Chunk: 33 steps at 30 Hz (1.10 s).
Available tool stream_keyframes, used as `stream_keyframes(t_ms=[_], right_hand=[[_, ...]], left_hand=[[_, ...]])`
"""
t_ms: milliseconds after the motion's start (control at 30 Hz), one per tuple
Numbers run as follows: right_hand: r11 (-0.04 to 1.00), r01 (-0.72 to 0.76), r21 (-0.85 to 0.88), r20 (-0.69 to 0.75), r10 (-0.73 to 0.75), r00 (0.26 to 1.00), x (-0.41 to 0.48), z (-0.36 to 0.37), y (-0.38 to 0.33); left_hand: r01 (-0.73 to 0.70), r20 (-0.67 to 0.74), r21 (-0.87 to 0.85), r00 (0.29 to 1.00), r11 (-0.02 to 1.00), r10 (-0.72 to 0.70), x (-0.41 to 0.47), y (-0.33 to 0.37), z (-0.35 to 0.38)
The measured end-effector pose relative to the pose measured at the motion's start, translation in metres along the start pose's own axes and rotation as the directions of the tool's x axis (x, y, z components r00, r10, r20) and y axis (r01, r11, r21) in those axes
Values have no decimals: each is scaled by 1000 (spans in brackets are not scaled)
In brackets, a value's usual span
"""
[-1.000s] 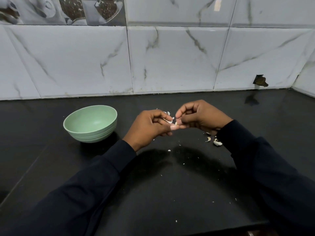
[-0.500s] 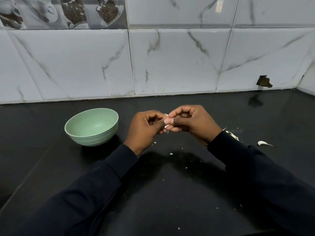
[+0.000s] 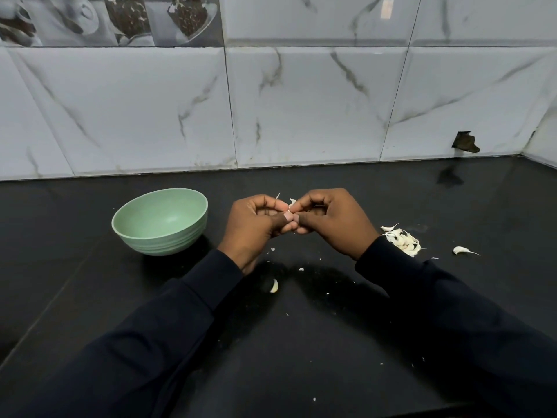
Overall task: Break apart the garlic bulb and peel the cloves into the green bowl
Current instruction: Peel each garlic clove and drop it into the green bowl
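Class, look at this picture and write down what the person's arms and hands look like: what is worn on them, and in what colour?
Both arms are covered to the wrist by long, plain, very dark navy sleeves, the left sleeve and right sleeve alike, with no markings. The left hand and right hand are bare: no gloves, rings or watch show.

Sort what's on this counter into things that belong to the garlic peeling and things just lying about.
Belongs to the job:
green bowl
garlic piece, pinched between left hand and right hand
pile of cloves
stray clove

Just lying about:
skin flakes on the counter
dark hole in the wall tile
cup-picture tiles
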State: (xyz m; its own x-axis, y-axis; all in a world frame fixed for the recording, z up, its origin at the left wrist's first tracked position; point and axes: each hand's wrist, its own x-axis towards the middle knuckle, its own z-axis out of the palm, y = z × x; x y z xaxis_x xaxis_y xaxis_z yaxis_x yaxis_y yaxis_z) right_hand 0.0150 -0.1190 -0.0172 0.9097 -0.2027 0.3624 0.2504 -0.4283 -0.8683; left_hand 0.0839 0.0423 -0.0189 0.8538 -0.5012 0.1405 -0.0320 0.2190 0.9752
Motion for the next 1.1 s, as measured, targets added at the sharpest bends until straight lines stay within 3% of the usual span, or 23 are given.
stream_keyframes(t_ms=[133,200,333,433,533,667,967,1100], right_hand=[[997,-30,-75,65,35,997,4,-12,-3],[989,2,-148,220,31,975,1,-19,-11],[974,-1,-228,600,141,788,-16,-2,-29],[947,137,-291,713,120,691,-27,20,-35],[923,224,-314,728,82,681,-31,30,-36],[903,211,-374,695,122,708,-30,33,-37],[651,216,-728,505,296,811,-19,9,-42],[646,204,-735,471,271,839,-17,7,-36]], left_hand=[[5,-49,86,999,996,0,7,0,-6],[4,-108,133,994,991,11,13,0,-13],[25,-181,193,983,981,11,19,-1,-23],[28,-184,209,983,977,11,20,0,-23],[27,-175,215,985,976,11,19,0,-21],[21,-158,231,987,973,16,18,0,-20],[28,-140,244,990,969,6,17,-2,-20],[48,-108,253,994,966,-21,15,-3,-17]])
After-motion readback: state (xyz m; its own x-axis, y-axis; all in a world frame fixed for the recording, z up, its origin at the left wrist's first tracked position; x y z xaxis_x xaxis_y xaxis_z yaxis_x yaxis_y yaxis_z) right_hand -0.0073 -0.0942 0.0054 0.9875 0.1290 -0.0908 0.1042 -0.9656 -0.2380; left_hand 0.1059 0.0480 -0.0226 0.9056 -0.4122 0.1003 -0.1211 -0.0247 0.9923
